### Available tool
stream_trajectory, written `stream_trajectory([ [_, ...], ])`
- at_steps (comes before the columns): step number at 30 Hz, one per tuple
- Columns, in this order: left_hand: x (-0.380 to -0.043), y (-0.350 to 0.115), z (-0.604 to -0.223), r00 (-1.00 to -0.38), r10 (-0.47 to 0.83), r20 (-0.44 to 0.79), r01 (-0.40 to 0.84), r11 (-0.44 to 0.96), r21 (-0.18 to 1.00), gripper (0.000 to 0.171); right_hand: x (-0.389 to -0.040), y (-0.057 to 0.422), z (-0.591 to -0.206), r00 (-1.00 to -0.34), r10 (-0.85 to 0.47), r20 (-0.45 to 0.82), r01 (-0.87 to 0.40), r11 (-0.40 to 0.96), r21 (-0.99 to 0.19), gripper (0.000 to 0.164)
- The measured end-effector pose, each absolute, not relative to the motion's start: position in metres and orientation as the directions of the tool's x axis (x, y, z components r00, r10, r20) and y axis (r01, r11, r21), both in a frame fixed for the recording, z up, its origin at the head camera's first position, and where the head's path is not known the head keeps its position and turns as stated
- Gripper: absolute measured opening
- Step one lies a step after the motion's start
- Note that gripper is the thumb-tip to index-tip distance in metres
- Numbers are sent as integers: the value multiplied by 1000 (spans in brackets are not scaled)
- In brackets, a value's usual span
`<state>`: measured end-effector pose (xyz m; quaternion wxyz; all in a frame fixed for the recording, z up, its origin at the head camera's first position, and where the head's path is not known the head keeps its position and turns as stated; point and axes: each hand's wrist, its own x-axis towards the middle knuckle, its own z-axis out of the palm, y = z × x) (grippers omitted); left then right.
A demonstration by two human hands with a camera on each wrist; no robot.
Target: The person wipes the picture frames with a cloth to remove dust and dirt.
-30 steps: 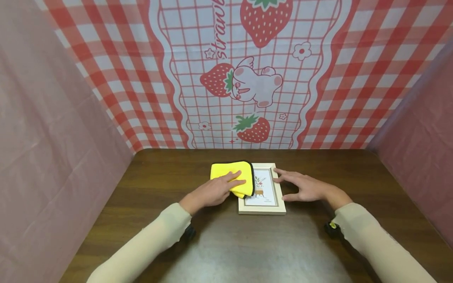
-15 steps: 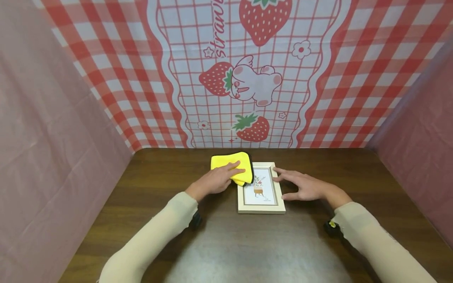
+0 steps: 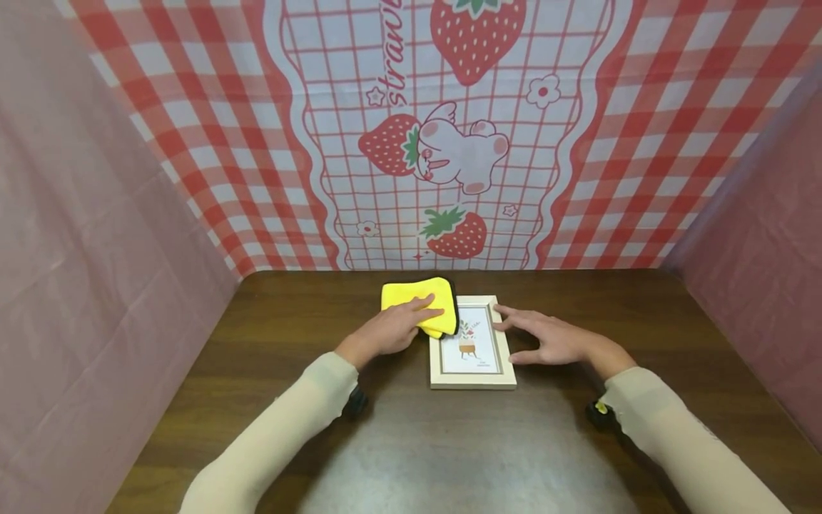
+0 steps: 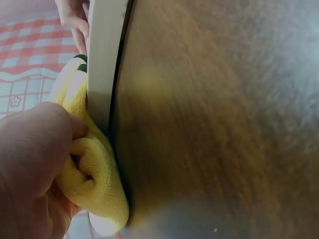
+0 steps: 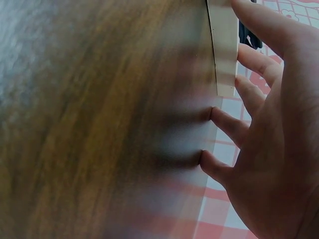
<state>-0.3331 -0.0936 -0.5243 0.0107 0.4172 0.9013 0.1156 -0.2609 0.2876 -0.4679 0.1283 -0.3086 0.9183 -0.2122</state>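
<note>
A cream picture frame (image 3: pixel 473 381) lies flat on the brown table, with a plant drawing (image 3: pixel 469 347) inside it. Over its upper left corner sits a folded yellow cloth (image 3: pixel 411 292) with dark edging. My left hand (image 3: pixel 399 325) holds this cloth, two fingers spread on top; in the left wrist view the thumb presses into the folded yellow cloth (image 4: pixel 99 169) beside the frame's edge (image 4: pixel 105 64). My right hand (image 3: pixel 551 338) touches the frame's right side with its thumb and fingertips. Two of its fingers (image 5: pixel 227 124) reach past the frame's end in the right wrist view.
The wooden table (image 3: pixel 411 450) spreads in front of and around the frame. A red-checked strawberry backdrop (image 3: pixel 411 214) rises behind the table's far edge. Pink cloth walls (image 3: pixel 115 285) stand on both sides.
My left hand and the yellow cloth have slid away from me toward the frame's far edge, uncovering more of the drawing. The right hand and the frame have stayed in place.
</note>
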Motion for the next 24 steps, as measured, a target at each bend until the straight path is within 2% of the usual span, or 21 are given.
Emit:
stream_trajectory([
  [5, -334, -96, -536, -648, 757, 80, 749, 616, 244, 66, -260, 287, -468, -779, -616, -114, -505, 725, -469, 70],
  [11, -324, -98, -539, -615, 782, 99, 786, 598, 154, 67, -260, 287, -468, -784, -607, -126, -490, 731, -474, 71],
  [18, -276, -96, -495, -613, 788, 53, 781, 594, 193, 64, -262, 288, -470, -786, -605, -126, -490, 735, -469, 71],
  [21, -265, -98, -492, -590, 805, 57, 800, 574, 173, 63, -261, 288, -469, -786, -607, -117, -493, 730, -473, 70],
  [23, -267, -102, -505, -576, 814, 76, 815, 565, 126, 65, -260, 287, -469, -782, -614, -107, -504, 724, -471, 69],
  [24, -262, -102, -502, -581, 811, 67, 810, 567, 152, 67, -260, 287, -468, -781, -617, -101, -509, 721, -470, 69],
])
